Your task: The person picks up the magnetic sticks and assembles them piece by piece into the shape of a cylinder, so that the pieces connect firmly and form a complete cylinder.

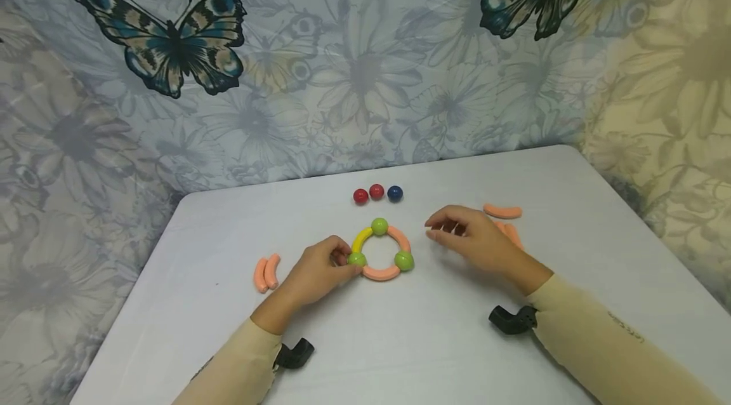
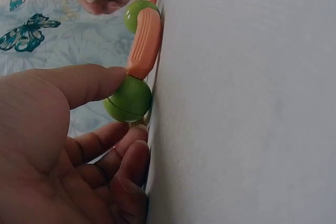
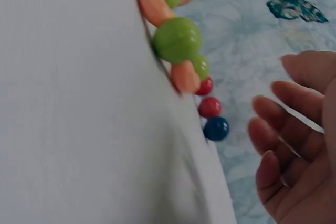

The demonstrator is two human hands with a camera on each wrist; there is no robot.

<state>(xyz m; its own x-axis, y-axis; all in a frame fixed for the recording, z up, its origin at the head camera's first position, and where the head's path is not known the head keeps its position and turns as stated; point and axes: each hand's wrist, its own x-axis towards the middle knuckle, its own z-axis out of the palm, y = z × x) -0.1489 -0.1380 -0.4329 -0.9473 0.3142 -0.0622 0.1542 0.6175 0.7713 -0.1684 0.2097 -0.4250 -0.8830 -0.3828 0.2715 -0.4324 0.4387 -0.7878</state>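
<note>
A ring of curved sticks and green balls lies on the white table, joined all the way round. Two of its sticks are orange [image 1: 381,273] and one is yellow [image 1: 360,240]. My left hand [image 1: 320,272] pinches the ring's left green ball [image 2: 128,99], thumb on one side and fingers on the other. The other green balls sit at the top [image 1: 379,226] and the right [image 1: 403,260]. To the right of the ring my right hand [image 1: 471,237] hovers with loosely bent fingers, holding nothing.
Two red balls [image 1: 376,192] and a blue ball [image 1: 395,193] stand in a row behind the ring. Two orange sticks [image 1: 266,273] lie left of my left hand. More orange sticks [image 1: 502,211] lie beyond my right hand, partly hidden by it. Butterfly-patterned cloth [image 1: 365,106] hangs behind the table.
</note>
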